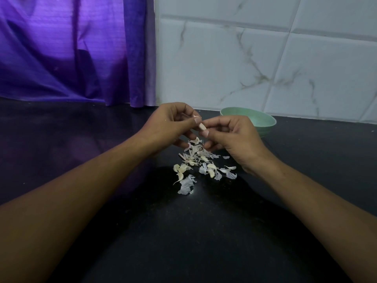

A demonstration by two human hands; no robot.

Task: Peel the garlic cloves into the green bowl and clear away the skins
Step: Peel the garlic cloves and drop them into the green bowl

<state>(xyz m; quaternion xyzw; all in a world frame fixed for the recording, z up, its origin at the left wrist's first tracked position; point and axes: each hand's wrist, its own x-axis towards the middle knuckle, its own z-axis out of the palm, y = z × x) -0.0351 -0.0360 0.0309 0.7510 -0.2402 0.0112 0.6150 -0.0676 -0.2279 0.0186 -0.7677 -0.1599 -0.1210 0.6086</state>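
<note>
My left hand (169, 125) and my right hand (234, 137) meet above the black counter and pinch one small garlic clove (201, 126) between their fingertips. Below them lies a heap of white garlic skins (201, 160) mixed with several pale cloves (180, 176). The green bowl (255, 117) stands behind my right hand near the wall; my hand hides part of its front, and its inside is out of sight.
The black counter (81, 144) runs left and towards me. A purple curtain (77, 50) hangs at the back left, and a white marbled tile wall (265, 58) rises behind the bowl.
</note>
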